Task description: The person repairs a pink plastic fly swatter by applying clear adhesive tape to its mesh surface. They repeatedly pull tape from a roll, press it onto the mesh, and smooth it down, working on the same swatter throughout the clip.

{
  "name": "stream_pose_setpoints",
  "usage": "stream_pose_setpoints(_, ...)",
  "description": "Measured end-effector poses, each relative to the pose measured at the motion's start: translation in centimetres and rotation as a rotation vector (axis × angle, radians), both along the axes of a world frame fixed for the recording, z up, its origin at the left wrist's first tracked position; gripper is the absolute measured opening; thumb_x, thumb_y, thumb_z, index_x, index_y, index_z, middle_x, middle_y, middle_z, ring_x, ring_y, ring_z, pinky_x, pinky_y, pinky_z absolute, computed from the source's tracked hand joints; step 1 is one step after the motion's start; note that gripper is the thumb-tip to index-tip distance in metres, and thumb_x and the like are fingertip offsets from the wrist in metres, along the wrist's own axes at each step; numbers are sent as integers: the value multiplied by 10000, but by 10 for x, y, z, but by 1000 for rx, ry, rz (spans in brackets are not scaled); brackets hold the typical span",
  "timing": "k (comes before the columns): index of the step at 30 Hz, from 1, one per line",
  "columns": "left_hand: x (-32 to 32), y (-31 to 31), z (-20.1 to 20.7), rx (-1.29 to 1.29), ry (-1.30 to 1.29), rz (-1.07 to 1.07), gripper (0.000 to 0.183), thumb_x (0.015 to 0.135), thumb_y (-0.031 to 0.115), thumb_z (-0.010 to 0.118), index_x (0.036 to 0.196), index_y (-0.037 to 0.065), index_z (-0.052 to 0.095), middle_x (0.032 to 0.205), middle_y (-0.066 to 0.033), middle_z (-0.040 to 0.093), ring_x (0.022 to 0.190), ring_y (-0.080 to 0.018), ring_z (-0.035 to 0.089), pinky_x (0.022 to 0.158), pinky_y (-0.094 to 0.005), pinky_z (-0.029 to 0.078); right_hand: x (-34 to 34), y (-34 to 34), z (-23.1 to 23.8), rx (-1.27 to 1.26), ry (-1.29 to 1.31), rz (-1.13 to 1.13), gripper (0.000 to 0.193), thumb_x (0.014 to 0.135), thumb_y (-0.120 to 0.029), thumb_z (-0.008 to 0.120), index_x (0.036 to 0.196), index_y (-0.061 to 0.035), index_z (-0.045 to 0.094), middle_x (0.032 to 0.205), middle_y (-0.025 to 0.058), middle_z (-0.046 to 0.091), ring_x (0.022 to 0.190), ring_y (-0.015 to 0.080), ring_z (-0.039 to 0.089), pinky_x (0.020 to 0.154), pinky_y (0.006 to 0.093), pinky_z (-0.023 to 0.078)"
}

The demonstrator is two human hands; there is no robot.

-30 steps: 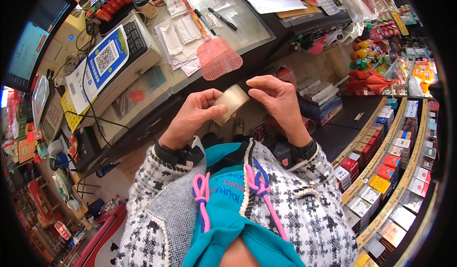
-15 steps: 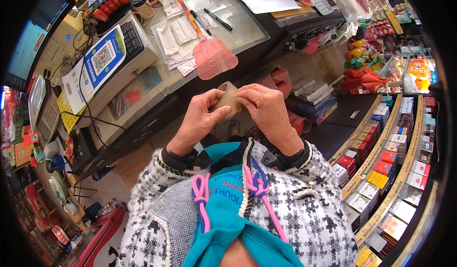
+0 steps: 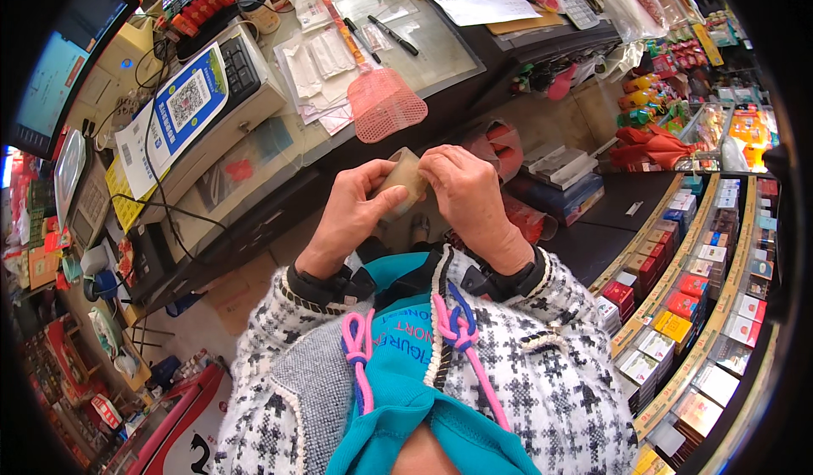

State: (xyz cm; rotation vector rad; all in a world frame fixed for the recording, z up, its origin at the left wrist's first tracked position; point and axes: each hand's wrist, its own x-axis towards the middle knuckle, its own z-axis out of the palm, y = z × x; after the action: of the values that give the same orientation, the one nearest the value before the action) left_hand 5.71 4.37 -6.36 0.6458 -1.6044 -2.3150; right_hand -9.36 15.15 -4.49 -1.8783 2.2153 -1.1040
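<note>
A small tan, flat piece that looks like a folded paper or card [image 3: 401,181] is held up in front of my chest between both hands. My left hand [image 3: 349,217] grips its left and lower side with thumb and fingers. Pinching its right edge is my right hand [image 3: 471,200], fingertips curled over the top. Most of the tan piece is hidden by my fingers. Both sleeves are black-and-white tweed, and a teal garment with pink cords hangs below.
A counter [image 3: 440,52] lies ahead with a pink fly swatter [image 3: 385,102], pens, papers, a calculator and a cash register [image 3: 212,102]. A monitor [image 3: 59,60] stands at the left. Shelves of small coloured boxes [image 3: 694,306] curve along the right.
Both hands have drawn closer together around the tan piece. It showed as a wide flat card a second ago and is now mostly covered by my fingers.
</note>
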Motion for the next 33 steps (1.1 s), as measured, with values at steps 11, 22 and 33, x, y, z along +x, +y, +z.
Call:
stream_pose_setpoints(11, 6, -9, 8, 30, -11, -203, 283, 987, 205, 522, 1123, -36, 582, 915, -68, 687, 819, -90, 639, 744, -228, 509, -21, -1, 21, 124, -25, 318, 208, 741, 9, 647, 943, -27, 680, 947, 118, 697, 820, 287, 684, 688, 334, 569)
stream_pose_setpoints(22, 10, -5, 10, 111, -1, -135, 301, 1029, 231, 441, 1077, -25, 594, 870, -68, 687, 788, -106, 655, 712, -219, 519, -12, 2, 11, 37, 85, 299, 178, 718, -86, 638, 893, -52, 648, 960, 62, 683, 857, 228, 659, 689, 329, 550)
stream_pose_setpoints(33, 11, -12, 7, 125, -22, -161, 329, 1025, 245, 449, 1118, -38, 588, 892, -83, 695, 784, -104, 648, 714, -226, 517, -17, -4, -2, 11, -102, 279, 155, 701, -100, 707, 838, -45, 659, 883, 59, 686, 814, 240, 658, 697, 328, 546)
